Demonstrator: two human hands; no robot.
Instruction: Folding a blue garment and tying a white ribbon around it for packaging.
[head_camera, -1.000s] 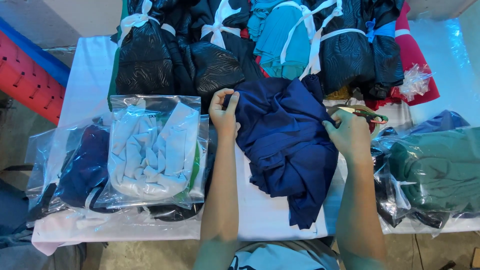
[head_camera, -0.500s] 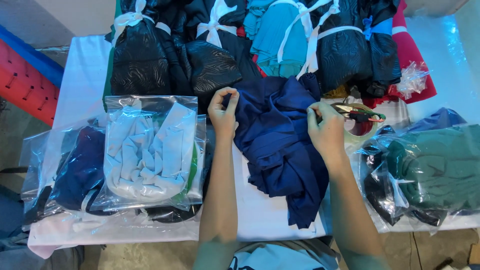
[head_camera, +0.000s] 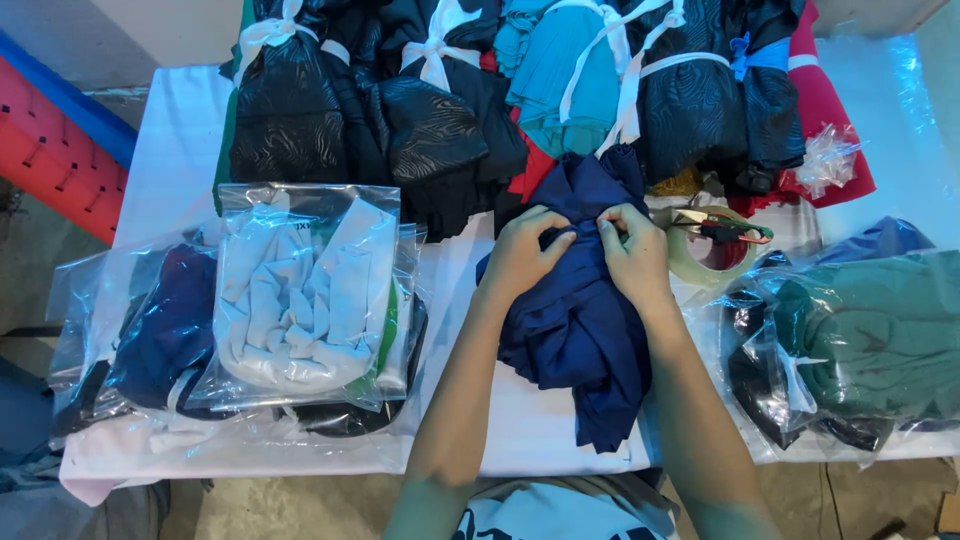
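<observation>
a white cloth-covered table (head_camera: 170, 130) fills the view from above. along its far edge lies a row of tied fabric bundles (head_camera: 480, 90) in black, teal and red, bound with white strips. at the near left sit clear plastic bags; the top bag (head_camera: 305, 290) holds a folded white garment, and a bag beside it (head_camera: 160, 320) holds dark navy cloth. at the right, another clear bag (head_camera: 870, 335) holds green fabric. in the middle, running from centre to the near edge, lies a crumpled dark navy blue garment (head_camera: 575, 330). it looks light, soft and floppy, likely to sag and slide, so best gathered at a bunched fold. the left hand (head_camera: 525, 255) and right hand (head_camera: 635, 255) meet at its far end, fingers curled and pinching a bunch of cloth. just right lies a tape roll (head_camera: 695, 265) with scissors (head_camera: 725, 228) on it.
</observation>
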